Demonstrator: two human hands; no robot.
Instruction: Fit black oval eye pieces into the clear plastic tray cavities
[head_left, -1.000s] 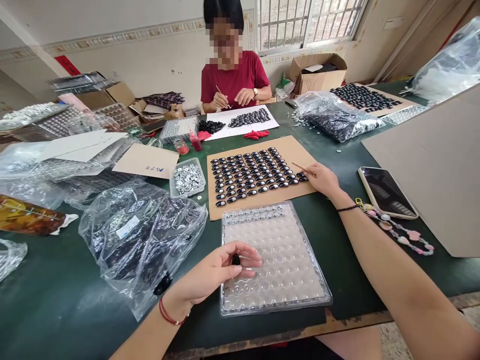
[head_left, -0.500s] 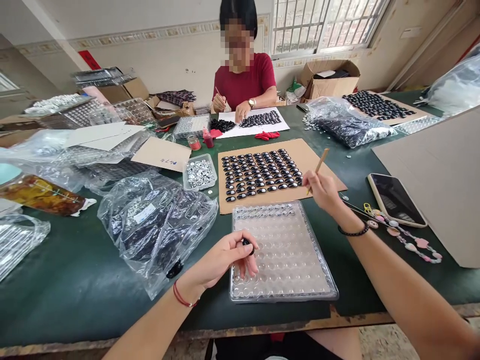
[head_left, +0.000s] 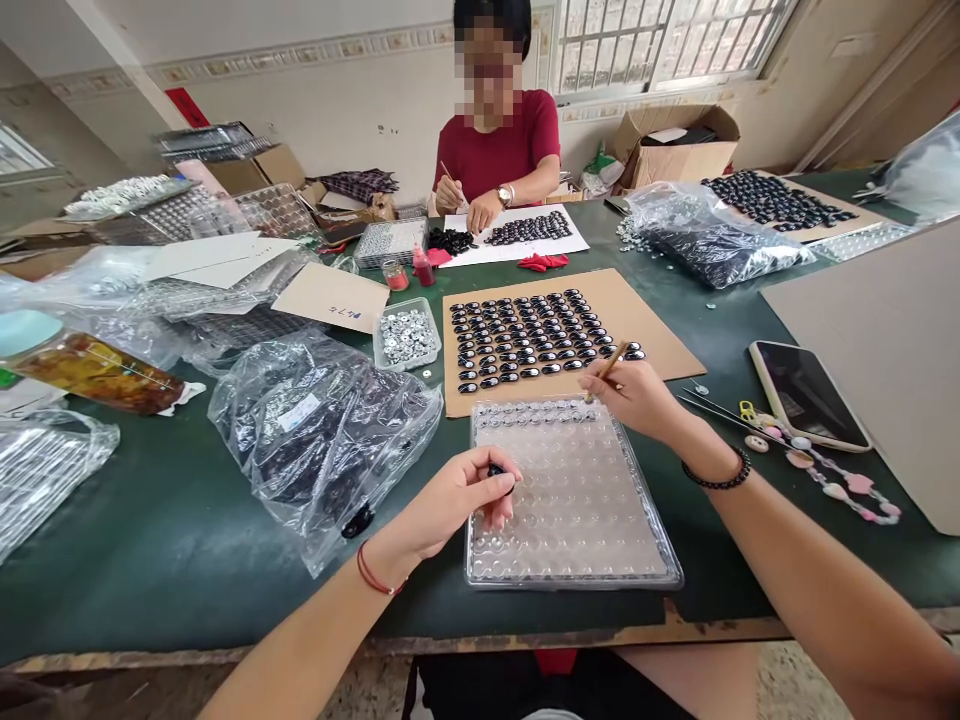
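Note:
A clear plastic tray with rows of round pockets lies on the green table in front of me. My left hand rests at its left edge and pinches a small black oval piece between thumb and fingers. My right hand hovers over the tray's far right corner, closed on a thin wooden stick that points up toward the cardboard sheet. That sheet carries rows of black oval pieces.
A clear bag of dark pieces lies left of the tray, a small box of silver discs behind it. A phone and a beaded strap lie to the right. A person in a red shirt works opposite.
My right hand drew back from the cardboard sheet toward the tray's far edge, the stick swinging up and then lower. My left hand closed its fingers on the black piece.

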